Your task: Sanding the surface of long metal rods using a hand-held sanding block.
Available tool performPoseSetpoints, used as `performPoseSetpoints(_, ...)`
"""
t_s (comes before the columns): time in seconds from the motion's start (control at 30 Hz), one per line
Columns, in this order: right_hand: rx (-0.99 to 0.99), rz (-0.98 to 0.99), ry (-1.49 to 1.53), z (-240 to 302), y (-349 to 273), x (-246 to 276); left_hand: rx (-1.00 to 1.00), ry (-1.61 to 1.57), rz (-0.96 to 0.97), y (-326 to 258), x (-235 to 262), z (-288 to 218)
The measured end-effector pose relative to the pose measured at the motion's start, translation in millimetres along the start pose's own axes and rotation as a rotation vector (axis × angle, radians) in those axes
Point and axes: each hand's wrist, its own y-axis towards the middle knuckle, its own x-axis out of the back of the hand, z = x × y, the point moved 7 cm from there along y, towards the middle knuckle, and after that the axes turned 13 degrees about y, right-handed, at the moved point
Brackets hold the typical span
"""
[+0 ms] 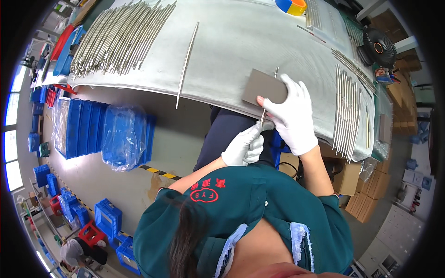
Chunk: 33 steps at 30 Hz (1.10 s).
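In a white glove with bare fingertips, my right hand [294, 113] grips a flat grey-brown rectangular pad [265, 86], possibly an abrasive sponge, at the table's front edge. A thin metal rod [263, 117] runs beneath the pad, its far tip showing beyond it. My left hand [244, 146], also gloved, is closed round the rod's near end, just off the table edge. To the left, a single rod [187, 65] lies with its near end past the edge. A large row of metal rods [123, 39] covers the far left; a smaller group of rods [346, 113] lies at right.
The grey-covered table [227, 41] carries yellow and blue tape rolls [292, 6] at the back. A black fan [378, 47] stands at right. Blue crates [85, 125], one bagged in plastic, stand left on the floor; cardboard boxes [368, 197] are at right. Another person [76, 252] is at lower left.
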Motion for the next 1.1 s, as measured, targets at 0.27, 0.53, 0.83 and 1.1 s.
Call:
performPoseSetpoints(0.27, -0.063, 0.035, -0.038, -17.8, -14.8, 10.6, -0.026, 0.044, 0.162, -0.3, -8.6, -3.4)
performPoseSetpoints(0.53, -0.038, 0.037, -0.008, -18.6, -8.5, 18.1, -0.060, 0.085, 0.142, 0.9, -6.6, -4.3)
performPoseSetpoints(0.83, -0.353, -0.142, 0.135, -46.8, -54.8, 51.9, -0.024, -0.010, 0.217, 5.3, -13.6, -5.2)
performPoseSetpoints(1.1, -0.268, -0.031, -0.017, -45.5, -48.7, 38.5, -0.095, -0.020, 0.166, 13.4, -5.4, -5.3)
